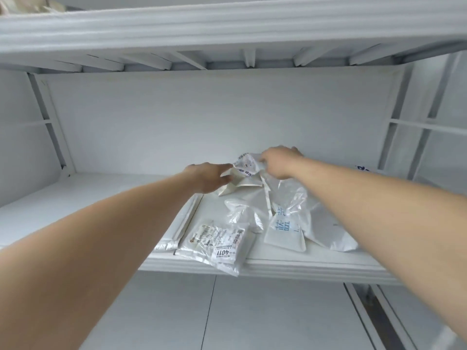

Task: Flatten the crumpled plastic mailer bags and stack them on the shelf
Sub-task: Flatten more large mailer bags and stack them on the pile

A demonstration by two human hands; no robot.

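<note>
Crumpled white mailer bag [243, 173] bunched, label creased, between both hands.

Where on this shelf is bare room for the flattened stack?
The left half of the shelf is bare, from the left post to the labelled mailer. The right half is crowded with crumpled bags, and both hands work the rear bag.
</note>
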